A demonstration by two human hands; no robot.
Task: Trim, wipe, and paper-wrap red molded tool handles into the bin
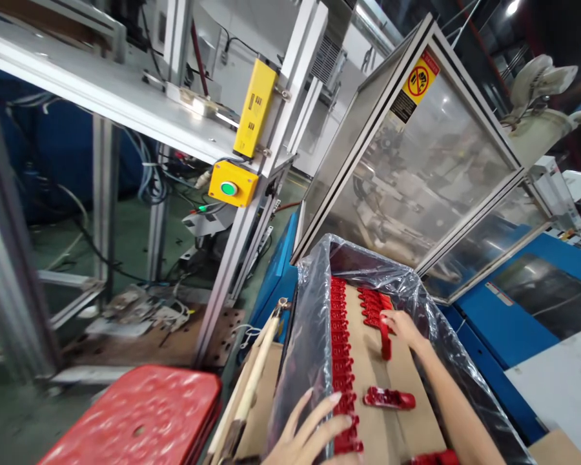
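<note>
A factory bay with a green floor [126, 245] and aluminium machine frames is surrounding a brown cardboard box [368, 368] lined with a clear plastic bag [310, 323].

Inside the box, near its far end, the right hand [403, 326] is reaching in with the forearm stretched along the box's right wall. Its fingertips are pinching one red plastic clip [386, 345] that is standing upright on the cardboard floor. At the near left wall of the box, the left hand [310, 426] is lying released, fingers spread over the bag's edge and holding nothing. Its fingertips are touching a long row of red clips [339, 336] running along that wall.

Another loose red clip [388, 398] is lying flat mid-box, between the two hands.

Beyond the box a clear guard panel [430, 168] is leaning, and it is carrying a yellow sticker with a red prohibition circle [419, 81]. Its writing is too small to read. Left of the box, a yellow switch housing with a green button [233, 184] is hanging on a frame, and a red stool seat [140, 413] is sitting nearer.
</note>
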